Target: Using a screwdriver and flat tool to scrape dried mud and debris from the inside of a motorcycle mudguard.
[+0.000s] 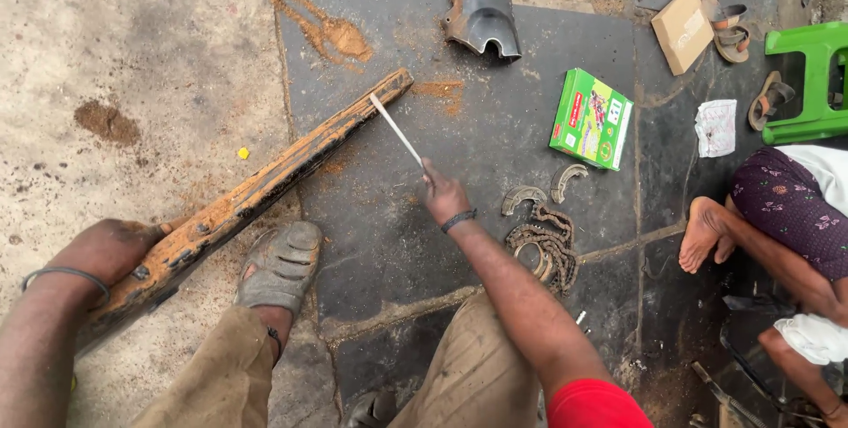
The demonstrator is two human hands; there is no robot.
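— Fingers of my right hand (pixel 444 196) pinch a thin pale metal strip (pixel 397 130); my left hand (pixel 106 251) grips a long rusty, blackened beam (pixel 265 182) lying on the stone floor (pixel 495 101).

— Anything close by?

— My sandalled foot (pixel 283 265), a greasy chain (pixel 545 247), a green box (pixel 592 119).

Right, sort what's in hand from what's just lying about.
In hand:
left hand gripping the rusty bar
right hand holding the thin blade

Lying about:
green box
chain
brake shoes
black cover
cardboard box
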